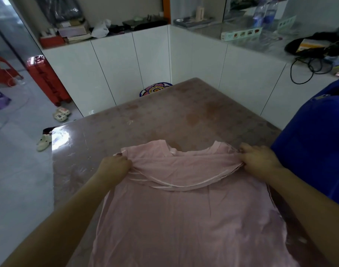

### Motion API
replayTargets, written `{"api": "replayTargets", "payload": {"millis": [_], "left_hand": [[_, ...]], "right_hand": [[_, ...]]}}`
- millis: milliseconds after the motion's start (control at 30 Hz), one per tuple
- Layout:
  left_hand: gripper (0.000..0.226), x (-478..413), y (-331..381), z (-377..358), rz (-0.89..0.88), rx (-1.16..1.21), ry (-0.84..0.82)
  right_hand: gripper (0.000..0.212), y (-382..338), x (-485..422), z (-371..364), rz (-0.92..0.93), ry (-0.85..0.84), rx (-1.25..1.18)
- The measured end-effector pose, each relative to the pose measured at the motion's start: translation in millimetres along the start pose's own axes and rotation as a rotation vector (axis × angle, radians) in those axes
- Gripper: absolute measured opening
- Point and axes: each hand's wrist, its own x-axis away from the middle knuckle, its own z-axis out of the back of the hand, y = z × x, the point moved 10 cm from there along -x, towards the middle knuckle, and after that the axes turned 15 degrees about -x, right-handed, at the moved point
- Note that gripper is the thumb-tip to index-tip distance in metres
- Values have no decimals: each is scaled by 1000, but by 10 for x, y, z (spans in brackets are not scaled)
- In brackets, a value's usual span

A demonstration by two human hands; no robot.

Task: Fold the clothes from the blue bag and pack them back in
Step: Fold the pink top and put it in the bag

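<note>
A pink garment lies spread from the counter's near edge toward its middle. The left hand and right hand each clamp a raised fold of its fabric below the neckline, one at either side. The blue bag sits at the counter's right edge.

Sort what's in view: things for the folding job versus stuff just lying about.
Job: pink top, gripped by left hand and right hand; blue bag; table.
Lying about: red suitcase, slippers, red stool, white plastic bag.
</note>
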Motion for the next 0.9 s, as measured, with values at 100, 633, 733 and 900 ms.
{"api": "replayTargets", "payload": {"millis": [100,633,733,900], "left_hand": [[12,-116,-370,-207,206,108,-165],[49,-234,-355,-384,17,141,-363],[44,-223,-703,-403,485,596,-281],[20,-70,-890,-92,945,774,56]], "right_hand": [[19,222,-51,111,-86,41,-47],[22,693,-344,186,-381,187,-731],[41,697,-340,135,-474,197,-753],[59,772,-347,45,-677,444,-1290]]}}
